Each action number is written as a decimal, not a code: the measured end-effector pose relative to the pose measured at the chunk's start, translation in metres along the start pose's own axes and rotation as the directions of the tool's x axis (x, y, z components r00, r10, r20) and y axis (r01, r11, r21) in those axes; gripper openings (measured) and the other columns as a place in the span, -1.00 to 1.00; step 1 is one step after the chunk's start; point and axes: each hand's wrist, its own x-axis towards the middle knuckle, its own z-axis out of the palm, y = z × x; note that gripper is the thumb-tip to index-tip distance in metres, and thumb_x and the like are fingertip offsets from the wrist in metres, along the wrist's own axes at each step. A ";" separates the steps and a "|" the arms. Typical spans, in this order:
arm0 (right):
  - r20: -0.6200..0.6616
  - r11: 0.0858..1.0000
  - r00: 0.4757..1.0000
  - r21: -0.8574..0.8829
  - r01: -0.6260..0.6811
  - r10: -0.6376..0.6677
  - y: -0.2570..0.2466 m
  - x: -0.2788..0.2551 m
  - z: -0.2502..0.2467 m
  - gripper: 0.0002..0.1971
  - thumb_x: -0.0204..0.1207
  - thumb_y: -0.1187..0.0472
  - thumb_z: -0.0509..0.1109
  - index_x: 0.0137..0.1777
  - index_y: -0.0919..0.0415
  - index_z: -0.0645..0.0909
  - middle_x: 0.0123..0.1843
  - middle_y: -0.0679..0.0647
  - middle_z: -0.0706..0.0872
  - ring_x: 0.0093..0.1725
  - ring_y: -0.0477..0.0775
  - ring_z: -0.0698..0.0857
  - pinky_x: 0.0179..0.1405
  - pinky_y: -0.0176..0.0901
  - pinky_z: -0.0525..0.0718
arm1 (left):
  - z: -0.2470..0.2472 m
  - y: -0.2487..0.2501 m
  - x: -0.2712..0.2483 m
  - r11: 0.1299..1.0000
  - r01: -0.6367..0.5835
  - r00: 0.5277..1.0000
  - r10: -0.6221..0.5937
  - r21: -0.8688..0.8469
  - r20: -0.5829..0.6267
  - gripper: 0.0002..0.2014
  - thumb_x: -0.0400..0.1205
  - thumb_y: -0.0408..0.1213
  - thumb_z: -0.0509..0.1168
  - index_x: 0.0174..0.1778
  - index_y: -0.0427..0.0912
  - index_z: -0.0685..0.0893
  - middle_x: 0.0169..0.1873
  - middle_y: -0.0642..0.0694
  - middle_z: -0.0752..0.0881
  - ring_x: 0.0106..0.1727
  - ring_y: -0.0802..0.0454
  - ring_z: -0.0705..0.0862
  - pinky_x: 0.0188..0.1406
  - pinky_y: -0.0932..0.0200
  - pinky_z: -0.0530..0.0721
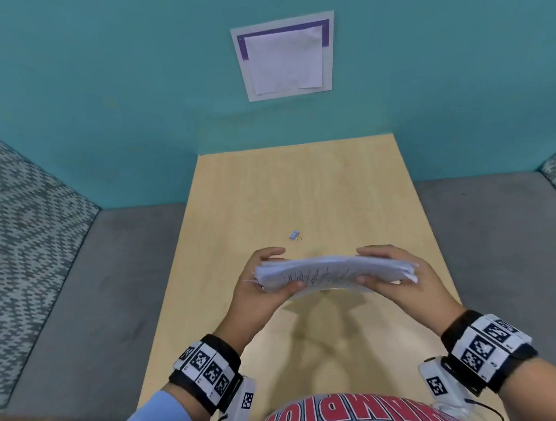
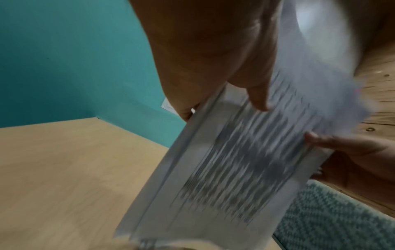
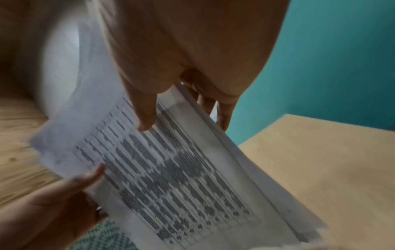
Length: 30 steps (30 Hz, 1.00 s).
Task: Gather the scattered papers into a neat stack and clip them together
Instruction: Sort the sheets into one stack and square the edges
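Note:
A stack of printed papers (image 1: 334, 272) is held upright on edge above the light wooden table (image 1: 301, 189), its lower edge near the tabletop. My left hand (image 1: 261, 283) grips the stack's left end, thumb on the near face. My right hand (image 1: 394, 271) grips the right end the same way. The wrist views show the printed near sheet (image 2: 235, 169) (image 3: 171, 177) blurred, with my thumbs (image 2: 259, 94) (image 3: 145, 115) pressed on it. A small binder clip (image 1: 294, 234) lies on the table just beyond the hands, untouched.
The table is narrow and butts against a teal wall (image 1: 100, 91). A notice (image 1: 285, 58) hangs on that wall. Grey cushioned seating (image 1: 79, 287) flanks the table on both sides, with patterned backrests (image 1: 17, 226).

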 end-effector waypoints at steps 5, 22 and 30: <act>0.002 0.997 1.000 -0.070 0.029 -0.029 0.005 0.004 0.002 -0.82 0.56 0.30 0.60 0.06 0.00 0.87 -0.01 -0.22 0.91 0.04 -0.19 0.84 -0.08 -0.57 0.64 | 0.001 0.000 0.005 0.999 0.034 0.997 -0.036 0.028 0.064 -0.72 0.57 -0.43 0.66 0.16 -0.11 0.86 0.05 0.03 0.92 0.12 0.12 0.85 0.08 0.24 0.79; -0.076 0.993 0.996 0.113 -0.028 0.037 -0.003 -0.004 0.011 -0.86 0.57 0.29 0.59 0.04 0.04 0.86 -0.09 -0.10 0.95 -0.07 -0.12 0.90 -0.15 -0.39 0.77 | 0.007 0.018 0.006 0.993 0.117 0.992 -0.116 -0.026 0.055 -0.71 0.50 -0.32 0.72 0.13 -0.15 0.93 0.04 -0.09 0.97 0.03 0.06 0.92 0.10 0.09 0.81; -0.026 0.999 0.999 -0.019 0.036 -0.036 0.004 0.001 0.005 -0.74 0.49 0.30 0.66 0.11 -0.02 0.85 0.06 -0.25 0.89 0.08 -0.25 0.82 -0.03 -0.56 0.65 | 0.004 0.030 0.005 0.988 -0.143 0.989 0.145 0.059 -0.033 -0.14 0.35 -0.32 0.81 0.53 0.10 0.56 0.31 0.04 0.78 0.36 0.09 0.78 0.31 0.33 0.69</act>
